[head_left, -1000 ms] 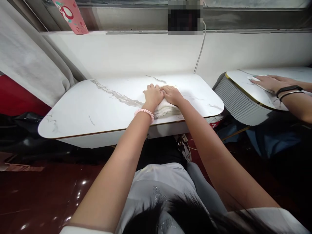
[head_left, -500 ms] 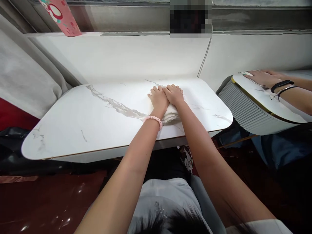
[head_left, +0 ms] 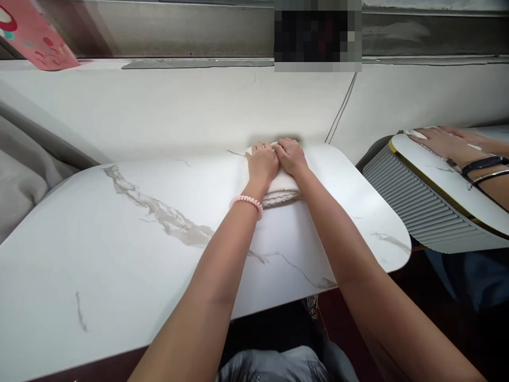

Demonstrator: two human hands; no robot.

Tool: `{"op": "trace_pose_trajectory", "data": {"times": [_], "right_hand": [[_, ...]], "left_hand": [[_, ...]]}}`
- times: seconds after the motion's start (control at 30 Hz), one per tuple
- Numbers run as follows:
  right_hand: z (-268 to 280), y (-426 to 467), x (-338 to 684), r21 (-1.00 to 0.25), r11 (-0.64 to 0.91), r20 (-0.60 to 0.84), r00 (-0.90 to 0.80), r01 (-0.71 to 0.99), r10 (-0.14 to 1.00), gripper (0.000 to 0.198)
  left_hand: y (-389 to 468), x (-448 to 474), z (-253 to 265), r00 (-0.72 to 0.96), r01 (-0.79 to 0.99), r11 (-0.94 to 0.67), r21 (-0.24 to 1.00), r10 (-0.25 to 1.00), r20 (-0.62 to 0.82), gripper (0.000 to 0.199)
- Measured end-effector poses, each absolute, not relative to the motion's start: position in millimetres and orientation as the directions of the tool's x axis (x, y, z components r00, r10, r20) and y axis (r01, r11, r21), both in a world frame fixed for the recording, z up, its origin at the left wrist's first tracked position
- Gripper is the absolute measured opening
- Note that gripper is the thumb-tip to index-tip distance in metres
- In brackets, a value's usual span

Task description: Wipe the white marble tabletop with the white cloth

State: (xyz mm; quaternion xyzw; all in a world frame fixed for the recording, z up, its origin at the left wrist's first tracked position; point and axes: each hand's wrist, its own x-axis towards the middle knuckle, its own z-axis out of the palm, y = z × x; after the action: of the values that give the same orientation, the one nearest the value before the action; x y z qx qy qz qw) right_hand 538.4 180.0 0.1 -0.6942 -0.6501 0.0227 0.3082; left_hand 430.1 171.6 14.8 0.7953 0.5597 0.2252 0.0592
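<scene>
A folded white cloth (head_left: 283, 187) lies flat near the back edge of the white marble-patterned table (head_left: 159, 276). On its left part rests my left hand (head_left: 262, 163), fingers bent over the cloth, a pink coil band round the wrist. Right beside it, touching or nearly touching, my right hand (head_left: 292, 157) grips the cloth's far right part with curled fingers. Both hands press down on the cloth from above, and their fingertips are partly hidden. The layered front fold of the cloth shows between my wrists.
A white wall (head_left: 178, 111) rises right behind the table. On the sill stands a pink patterned object (head_left: 43, 40); a pixelated dark patch covers the top middle. Thin cables (head_left: 341, 109) hang down the wall. At right, another person's hands (head_left: 449, 143) rest on a second table (head_left: 429, 201). A grey curtain (head_left: 24, 191) hangs left.
My hands have pushed the cloth away from me, towards the wall. The view has come closer to the table. The other person's hands stay on the second table.
</scene>
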Motion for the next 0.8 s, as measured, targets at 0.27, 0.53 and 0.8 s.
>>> {"op": "trace_pose_trajectory", "data": {"times": [0.27, 0.53, 0.8], "right_hand": [[-9, 218, 563, -0.481, 0.103, 0.444, 0.141, 0.871, 0.885, 0.019], [-12, 230, 567, -0.469, 0.087, 0.443, 0.149, 0.879, 0.884, 0.017], [-13, 219, 564, -0.442, 0.117, 0.443, 0.103, 0.89, 0.89, 0.02]], "left_hand": [[204, 442, 16, 0.267, 0.859, -0.368, 0.356, 0.915, 0.302, 0.027], [213, 453, 13, 0.238, 0.861, -0.339, 0.378, 0.927, 0.29, 0.031], [200, 448, 11, 0.244, 0.865, -0.356, 0.355, 0.914, 0.323, 0.034]]}}
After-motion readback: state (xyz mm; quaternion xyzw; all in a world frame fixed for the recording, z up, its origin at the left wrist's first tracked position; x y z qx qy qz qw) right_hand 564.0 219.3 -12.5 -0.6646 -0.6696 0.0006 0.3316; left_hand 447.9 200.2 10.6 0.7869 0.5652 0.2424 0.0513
